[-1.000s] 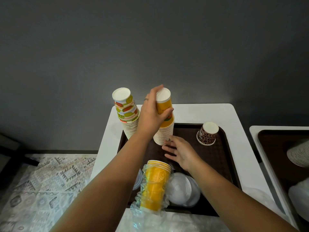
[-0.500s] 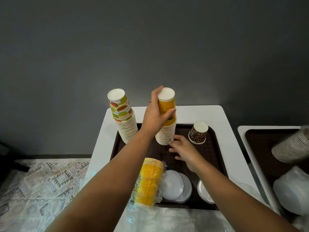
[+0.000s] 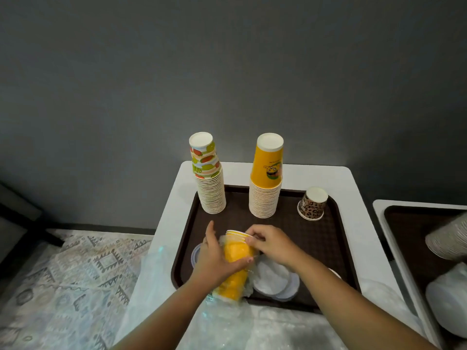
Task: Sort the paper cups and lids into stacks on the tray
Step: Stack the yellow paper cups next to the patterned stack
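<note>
The yellow cup sleeve point(image 3: 236, 266) lies tilted between both hands, rims pointing away (still plastic-wrapped); the left hand point(image 3: 214, 261) grips its middle, the right hand point(image 3: 271, 245) pinches its rims.

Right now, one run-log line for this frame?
phase: unwrapping sleeve | left hand: grips wrapped yellow cups | right hand: pinches sleeve's rim end | yellow stack, fruit stack: upright on tray
</note>
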The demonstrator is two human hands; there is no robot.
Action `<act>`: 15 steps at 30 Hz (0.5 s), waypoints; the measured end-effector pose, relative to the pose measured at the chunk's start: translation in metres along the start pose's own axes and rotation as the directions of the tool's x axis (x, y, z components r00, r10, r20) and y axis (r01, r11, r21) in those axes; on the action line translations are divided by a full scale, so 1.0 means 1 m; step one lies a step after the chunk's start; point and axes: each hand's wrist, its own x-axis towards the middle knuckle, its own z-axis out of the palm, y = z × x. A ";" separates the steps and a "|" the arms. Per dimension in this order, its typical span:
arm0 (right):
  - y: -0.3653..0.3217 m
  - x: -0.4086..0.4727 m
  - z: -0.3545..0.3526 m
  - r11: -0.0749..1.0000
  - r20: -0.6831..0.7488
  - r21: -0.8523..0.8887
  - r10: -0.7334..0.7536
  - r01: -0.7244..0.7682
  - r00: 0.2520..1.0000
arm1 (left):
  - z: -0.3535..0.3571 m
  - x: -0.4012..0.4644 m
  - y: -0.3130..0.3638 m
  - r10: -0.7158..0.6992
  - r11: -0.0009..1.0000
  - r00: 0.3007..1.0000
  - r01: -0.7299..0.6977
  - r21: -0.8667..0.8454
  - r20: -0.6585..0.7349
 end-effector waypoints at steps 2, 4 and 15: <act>-0.010 -0.004 -0.001 0.997 0.035 0.069 -0.047 0.044 0.998 | 0.002 -0.004 -0.002 -0.042 0.997 0.999 0.042 -0.063 0.010; -0.018 -0.009 -0.002 0.990 0.077 0.122 -0.084 0.074 0.994 | 0.001 -0.007 -0.001 -0.074 0.986 0.997 0.072 -0.148 -0.004; -0.052 -0.023 -0.012 0.986 -0.010 -0.075 -0.149 0.148 0.989 | -0.008 -0.022 0.002 -0.027 0.929 1.000 0.024 -0.369 -0.005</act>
